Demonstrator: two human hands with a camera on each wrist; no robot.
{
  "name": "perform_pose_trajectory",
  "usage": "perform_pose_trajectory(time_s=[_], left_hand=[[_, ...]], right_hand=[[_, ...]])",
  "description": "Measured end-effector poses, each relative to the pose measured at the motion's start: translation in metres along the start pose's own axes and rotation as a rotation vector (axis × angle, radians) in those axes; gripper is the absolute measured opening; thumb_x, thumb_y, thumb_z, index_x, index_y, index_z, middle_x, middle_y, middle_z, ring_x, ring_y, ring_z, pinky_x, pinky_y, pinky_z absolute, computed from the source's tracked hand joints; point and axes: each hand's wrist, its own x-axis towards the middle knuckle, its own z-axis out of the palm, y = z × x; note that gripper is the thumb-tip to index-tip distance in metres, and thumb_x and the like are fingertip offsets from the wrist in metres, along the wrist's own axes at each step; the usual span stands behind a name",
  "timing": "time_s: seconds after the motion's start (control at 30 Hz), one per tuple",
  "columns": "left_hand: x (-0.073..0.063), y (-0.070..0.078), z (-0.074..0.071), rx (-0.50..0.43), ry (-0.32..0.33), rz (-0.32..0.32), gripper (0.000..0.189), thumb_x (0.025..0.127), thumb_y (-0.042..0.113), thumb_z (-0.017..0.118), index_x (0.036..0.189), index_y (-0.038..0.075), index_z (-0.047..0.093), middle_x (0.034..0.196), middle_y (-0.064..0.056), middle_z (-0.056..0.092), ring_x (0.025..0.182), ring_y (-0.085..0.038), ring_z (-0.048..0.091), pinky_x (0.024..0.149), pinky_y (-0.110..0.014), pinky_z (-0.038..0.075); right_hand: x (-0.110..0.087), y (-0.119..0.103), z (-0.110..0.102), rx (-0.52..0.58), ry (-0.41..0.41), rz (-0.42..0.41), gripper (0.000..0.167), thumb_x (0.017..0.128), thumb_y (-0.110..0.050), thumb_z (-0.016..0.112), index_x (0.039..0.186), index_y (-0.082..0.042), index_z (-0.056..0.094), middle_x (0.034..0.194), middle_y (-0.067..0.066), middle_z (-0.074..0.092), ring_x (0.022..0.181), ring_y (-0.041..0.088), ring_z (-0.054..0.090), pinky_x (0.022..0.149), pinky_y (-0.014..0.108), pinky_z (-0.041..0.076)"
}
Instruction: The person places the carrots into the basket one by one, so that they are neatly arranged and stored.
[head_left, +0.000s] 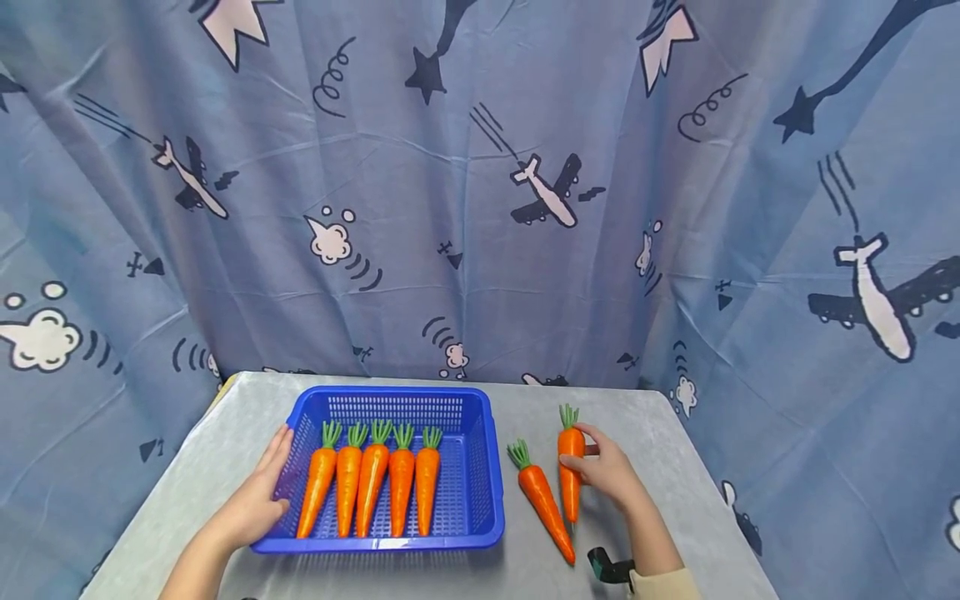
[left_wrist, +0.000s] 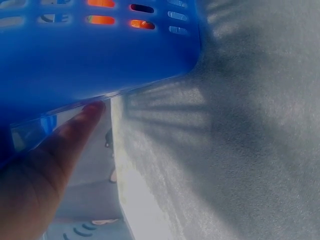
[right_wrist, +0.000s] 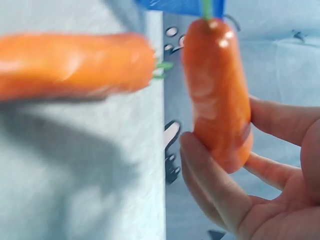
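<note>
My right hand (head_left: pixel 609 468) pinches a carrot (head_left: pixel 571 492) between thumb and fingers, its green top pointing to the far side. In the right wrist view the thumb and fingers sit around the body of this carrot (right_wrist: pixel 215 90). Just left of it, a second carrot (head_left: pixel 547 517) lies slanted on the table. At the left side of a blue plastic basket (head_left: pixel 375 544), my left hand (head_left: pixel 258 496) rests with straight fingers along the rim. The left wrist view has one straight finger (left_wrist: pixel 75 132) against the rim's edge. Inside the basket several carrots (head_left: pixel 372 479) lie side by side, tops away from me.
The basket stands on a grey table (head_left: pixel 630 417), left of the two carrots. A blue curtain (head_left: pixel 465 208) printed with planes and clouds hangs behind and at both sides. Inside the basket, its right part (head_left: pixel 453 500) shows bare mesh floor.
</note>
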Motion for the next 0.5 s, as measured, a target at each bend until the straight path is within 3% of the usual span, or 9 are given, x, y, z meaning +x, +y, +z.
perform_pose_trajectory(time_s=[0.07, 0.2, 0.43, 0.5], left_hand=[[0.0, 0.0, 0.0, -0.002, 0.003, 0.003, 0.101, 0.074, -0.014, 0.06, 0.161, -0.001, 0.01, 0.168, -0.023, 0.0, 0.149, -0.056, 0.009, 0.12, -0.046, 0.003], [-0.001, 0.001, 0.001, 0.003, 0.001, -0.001, 0.102, 0.074, -0.014, 0.059, 0.161, 0.0, 0.009, 0.168, -0.023, -0.001, 0.149, -0.056, 0.01, 0.12, -0.045, 0.002], [0.0, 0.001, 0.0, 0.009, 0.003, 0.002, 0.102, 0.073, -0.015, 0.06, 0.161, -0.001, 0.009, 0.168, -0.023, -0.001, 0.148, -0.057, 0.009, 0.114, -0.071, 0.013], [0.001, 0.001, 0.0, 0.018, -0.002, -0.002, 0.102, 0.074, -0.014, 0.06, 0.161, 0.0, 0.008, 0.168, -0.023, -0.002, 0.149, -0.057, 0.009, 0.113, -0.072, 0.015]], right_hand=[[0.0, -0.01, -0.001, 0.034, -0.005, -0.003, 0.072, 0.09, -0.027, 0.074, 0.153, -0.014, 0.041, 0.133, 0.031, 0.053, 0.094, 0.026, 0.067, 0.079, 0.039, 0.062], [0.0, -0.031, 0.0, 0.15, -0.021, -0.031, 0.069, 0.093, -0.023, 0.071, 0.154, -0.017, 0.04, 0.136, 0.029, 0.05, 0.099, 0.028, 0.067, 0.082, 0.04, 0.062], [0.003, -0.065, 0.01, 0.275, -0.043, -0.097, 0.066, 0.092, -0.02, 0.072, 0.152, -0.017, 0.044, 0.136, 0.026, 0.05, 0.1, 0.03, 0.066, 0.077, 0.042, 0.063], [0.003, -0.072, 0.013, 0.281, -0.046, -0.105, 0.066, 0.092, -0.02, 0.073, 0.152, -0.017, 0.044, 0.135, 0.026, 0.051, 0.1, 0.031, 0.066, 0.076, 0.043, 0.063]])
